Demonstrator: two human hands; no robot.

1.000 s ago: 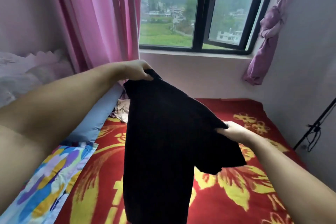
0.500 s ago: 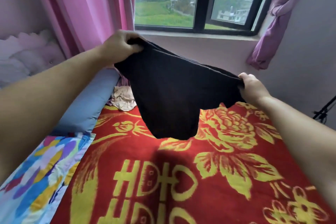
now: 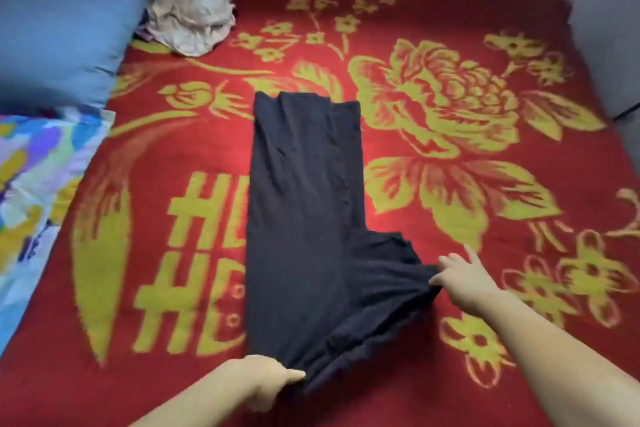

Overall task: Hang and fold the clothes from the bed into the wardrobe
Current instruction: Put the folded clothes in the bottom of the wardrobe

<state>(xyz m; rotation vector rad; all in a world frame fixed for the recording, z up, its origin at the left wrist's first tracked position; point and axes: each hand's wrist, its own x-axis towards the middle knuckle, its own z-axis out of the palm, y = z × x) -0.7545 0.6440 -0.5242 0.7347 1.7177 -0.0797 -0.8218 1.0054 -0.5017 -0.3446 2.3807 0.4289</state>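
A black T-shirt lies lengthwise in the middle of the red and yellow bed cover, folded in half, its sleeve sticking out to the right near me. My left hand pinches the near corner of the shirt at its shoulder end. My right hand pinches the sleeve's edge between thumb and fingers, with the other fingers spread. A crumpled beige garment lies at the far left of the bed.
A blue pillow lies at the far left, and a colourful patterned pillow sits nearer along the left edge. A pale wall borders the bed at the back and right.
The shirt was held up in the air between both hands; now it lies flat on the bed cover. My view has dropped from the window to the bed.
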